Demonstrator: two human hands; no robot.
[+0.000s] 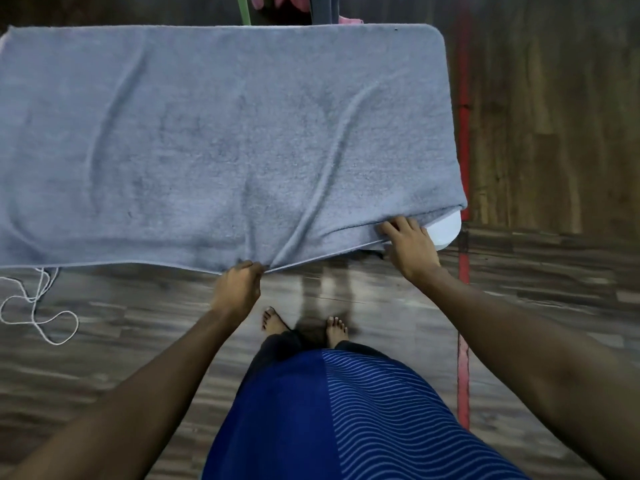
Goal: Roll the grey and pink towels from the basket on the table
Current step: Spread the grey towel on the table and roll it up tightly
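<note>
A large grey towel (214, 140) lies spread flat over the white table (446, 230), covering nearly all of it, with long creases running toward the near edge. My left hand (239, 285) is closed, pinching the towel's near hem at its middle. My right hand (410, 245) rests on the near hem close to the table's right front corner, fingers bent over the cloth. Behind the table's far edge, a bit of pink towel (349, 19) and dark cloth show in what looks like a basket (242, 8) with a green rim, mostly cut off by the frame.
The floor is dark wood planks with a red tape line (463, 140) running along the right of the table. A loose white cord (38, 306) lies on the floor at the left. My bare feet stand just before the table.
</note>
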